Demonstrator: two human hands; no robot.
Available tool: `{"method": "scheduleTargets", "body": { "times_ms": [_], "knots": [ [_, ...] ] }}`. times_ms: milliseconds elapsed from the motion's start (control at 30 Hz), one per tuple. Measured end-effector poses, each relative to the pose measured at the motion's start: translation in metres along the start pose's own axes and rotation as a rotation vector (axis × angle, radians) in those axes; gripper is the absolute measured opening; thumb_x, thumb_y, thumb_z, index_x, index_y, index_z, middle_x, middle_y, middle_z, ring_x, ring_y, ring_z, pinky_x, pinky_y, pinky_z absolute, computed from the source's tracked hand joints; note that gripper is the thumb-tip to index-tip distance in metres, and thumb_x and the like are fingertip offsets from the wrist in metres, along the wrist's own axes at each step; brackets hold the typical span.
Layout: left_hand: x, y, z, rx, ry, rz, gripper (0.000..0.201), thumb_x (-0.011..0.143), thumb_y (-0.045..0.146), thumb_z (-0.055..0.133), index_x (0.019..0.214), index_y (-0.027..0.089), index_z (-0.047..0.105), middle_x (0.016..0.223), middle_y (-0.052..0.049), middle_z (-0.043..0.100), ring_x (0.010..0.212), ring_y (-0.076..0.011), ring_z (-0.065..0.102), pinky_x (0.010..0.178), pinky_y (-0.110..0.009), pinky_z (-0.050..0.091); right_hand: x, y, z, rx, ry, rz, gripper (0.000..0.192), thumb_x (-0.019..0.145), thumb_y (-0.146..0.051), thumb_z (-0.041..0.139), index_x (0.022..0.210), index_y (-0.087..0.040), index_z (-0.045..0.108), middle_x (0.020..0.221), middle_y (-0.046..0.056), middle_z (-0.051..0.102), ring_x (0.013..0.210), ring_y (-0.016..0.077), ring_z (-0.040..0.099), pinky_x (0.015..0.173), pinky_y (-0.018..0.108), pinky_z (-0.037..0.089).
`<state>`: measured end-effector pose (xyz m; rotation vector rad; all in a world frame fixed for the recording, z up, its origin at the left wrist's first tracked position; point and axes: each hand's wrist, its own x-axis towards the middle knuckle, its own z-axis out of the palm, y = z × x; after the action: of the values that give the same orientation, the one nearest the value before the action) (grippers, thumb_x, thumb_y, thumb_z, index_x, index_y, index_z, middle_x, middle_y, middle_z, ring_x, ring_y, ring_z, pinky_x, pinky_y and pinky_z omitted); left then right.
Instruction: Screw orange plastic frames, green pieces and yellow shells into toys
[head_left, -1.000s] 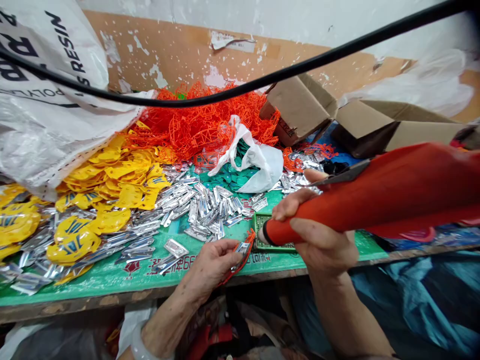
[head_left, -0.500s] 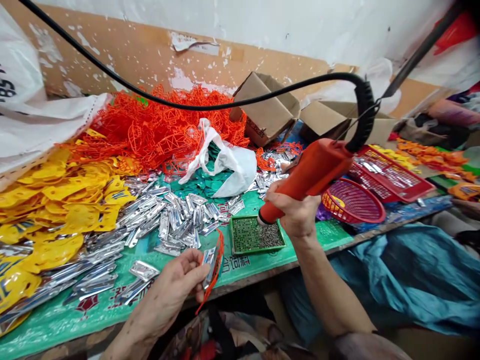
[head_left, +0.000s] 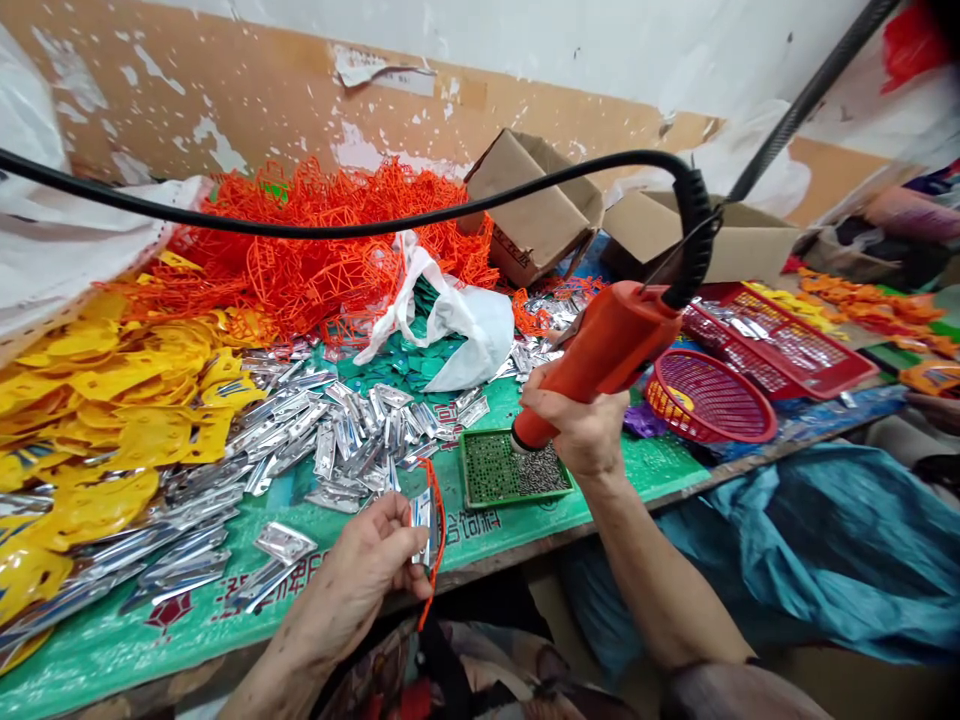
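Where the right hand [head_left: 591, 436] grips, the tool [head_left: 621, 325] hides.

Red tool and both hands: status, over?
Left hand pinching silver piece, orange frame alongside. Right hand gripping red tool, nose over green tray, contact unclear. Black cable arched across view, apart from both hands.

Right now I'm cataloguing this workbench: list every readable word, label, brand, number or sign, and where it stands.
"饲料": dark red, on the green table cover, near the green tray.
Dark red faceted emblem: on the cover, at left, wordless.
Other cover characters: partly hidden, unreadable.
Yellow pieces, silver pieces: blue marks, unreadable.
Cardboard box, torn wall label: print too small.
Red tool: no lettering visible.
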<state>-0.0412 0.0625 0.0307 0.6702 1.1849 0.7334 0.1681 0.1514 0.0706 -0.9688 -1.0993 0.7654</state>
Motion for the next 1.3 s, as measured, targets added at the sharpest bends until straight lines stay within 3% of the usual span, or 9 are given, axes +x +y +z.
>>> {"method": "scheduleTargets", "body": {
  "times_ms": [333,633,800,967,1133,1300],
  "knots": [
    [0.003,0.003,0.003,0.007,0.01,0.007,0.025,0.066,0.028,0.068,0.072,0.019,0.045,0.063,0.009,0.051,0.045,-0.0065,0.053,0.047,-0.021,0.047,-0.001,0.003,0.0,-0.03,-0.001,0.008,0.013,0.058,-0.018,0.075,0.062,-0.016,0.063,0.063,-0.002,0.061,0.055,0.0121,0.054,0.054,0.03,0.048],
    [0.012,0.004,-0.011,0.354,0.048,0.076,0.02,0.07,0.033,0.061,0.065,0.018,0.05,0.048,0.009,0.046,0.041,-0.0056,0.041,0.04,-0.016,0.033,0.009,-0.003,-0.002,-0.008,-0.005,0.003,0.015,0.058,-0.017,0.076,0.066,-0.016,0.063,0.065,-0.002,0.061,0.057,0.0131,0.055,0.057,0.031,0.046],
    [0.012,0.012,-0.01,0.311,-0.046,0.051,0.019,0.069,0.033,0.061,0.063,0.019,0.05,0.044,0.008,0.047,0.039,-0.0067,0.041,0.037,-0.016,0.03,0.001,-0.041,0.006,0.178,-0.098,0.002,0.015,0.062,-0.014,0.071,0.072,-0.019,0.062,0.063,-0.003,0.059,0.055,0.0142,0.055,0.058,0.032,0.046],
    [0.014,0.012,-0.007,0.281,-0.067,0.047,0.017,0.066,0.029,0.062,0.059,0.019,0.049,0.042,0.007,0.048,0.037,-0.007,0.039,0.036,-0.018,0.029,-0.03,-0.073,0.023,0.35,-0.251,0.072,0.017,0.068,-0.017,0.071,0.081,-0.023,0.062,0.07,-0.001,0.06,0.062,0.0161,0.058,0.064,0.035,0.048],
    [0.013,0.014,-0.005,0.253,-0.083,0.068,0.019,0.064,0.033,0.061,0.061,0.02,0.047,0.042,0.008,0.044,0.036,-0.0061,0.036,0.036,-0.018,0.025,-0.056,-0.071,0.036,0.372,-0.37,0.132,0.028,0.072,-0.026,0.076,0.095,-0.027,0.061,0.076,-0.003,0.06,0.068,0.0147,0.058,0.07,0.034,0.05],
    [0.012,0.013,-0.006,0.241,-0.092,0.072,0.019,0.065,0.033,0.061,0.062,0.019,0.048,0.044,0.008,0.046,0.037,-0.0062,0.038,0.036,-0.018,0.025,-0.064,-0.062,0.039,0.374,-0.417,0.169,0.036,0.074,-0.027,0.075,0.106,-0.031,0.058,0.08,-0.004,0.06,0.07,0.0142,0.058,0.069,0.033,0.051]
  ]
}}
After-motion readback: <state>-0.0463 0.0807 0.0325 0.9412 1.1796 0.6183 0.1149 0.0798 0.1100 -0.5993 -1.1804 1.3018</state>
